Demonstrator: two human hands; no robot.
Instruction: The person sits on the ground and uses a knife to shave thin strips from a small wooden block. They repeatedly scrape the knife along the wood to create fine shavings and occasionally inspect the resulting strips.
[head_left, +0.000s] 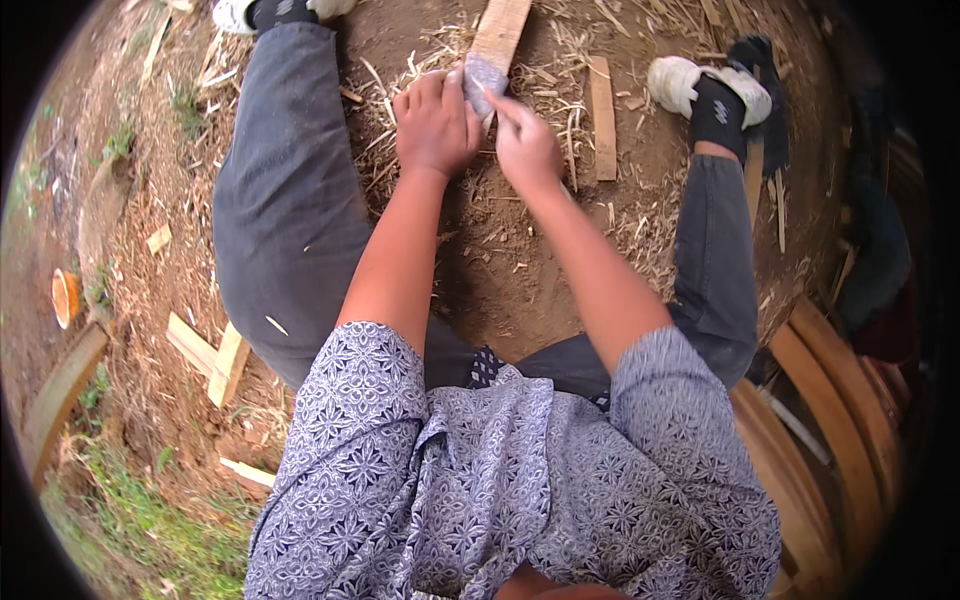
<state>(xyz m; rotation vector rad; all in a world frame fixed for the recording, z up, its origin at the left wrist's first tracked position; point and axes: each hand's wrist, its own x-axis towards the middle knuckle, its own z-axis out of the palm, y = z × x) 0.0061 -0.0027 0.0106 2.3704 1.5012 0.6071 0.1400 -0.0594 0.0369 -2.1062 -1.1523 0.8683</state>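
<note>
- Seemingly, the right hand (527,148) has its grip closed on the grey piece (486,78) at the board's near end (500,35).
- Left hand (436,125) beside it: can't tell.
- Shavings (548,75) around the board could make it slip.

- Shirt (490,450), lower centre: white and dark blue-violet, dense floral print
- Trousers (285,170): plain dark grey
- Sock (716,112), upper right: black, pale zigzag mark
- Shoe (672,85), same corner: off-white
- Small piece (485,78), top centre: pale grey, mottled
- Board (502,30), top centre: light tan
- Stick (603,118), right of that: warm tan
- Ground (510,310), mid-frame: reddish brown
- Round object (66,297), far left: orange
- Grass (130,500), lower left: green
- Planks (830,400), lower right: orange-brown
</note>
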